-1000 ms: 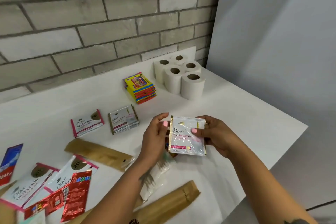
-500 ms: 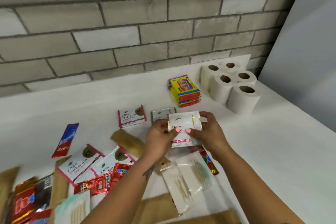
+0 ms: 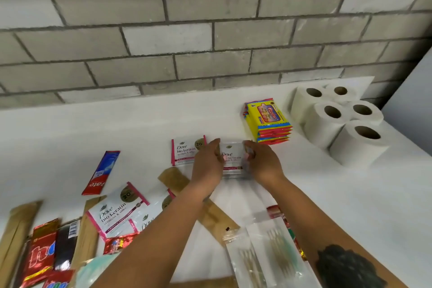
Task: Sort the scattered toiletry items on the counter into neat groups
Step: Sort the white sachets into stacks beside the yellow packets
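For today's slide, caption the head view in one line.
Both hands set a sachet on a stack beside wipes and paper rolls.

Bare forearms, no sleeves; dark tattoo [image 3: 346, 266] on the right forearm; pink-painted nails.

The counter [image 3: 350, 194] runs along the brick wall [image 3: 210, 30]. Five toilet paper rolls [image 3: 339, 121] stand clustered at the far right corner. Just left of them sits a stack of wipes packets [image 3: 268, 121]. In front and to the left of that stack lies a stack of Dove sachets [image 3: 231, 161], between the left hand [image 3: 208, 163] and the right hand [image 3: 264, 163]. A single Dove sachet [image 3: 184, 151] lies just left of it. Further left lies a toothpaste sachet [image 3: 101, 172]. Nearer the camera, two Dove sachets [image 3: 117, 210] overlap, with paper sleeves [image 3: 205, 208] and clear pouches [image 3: 264, 255] near both forearms.
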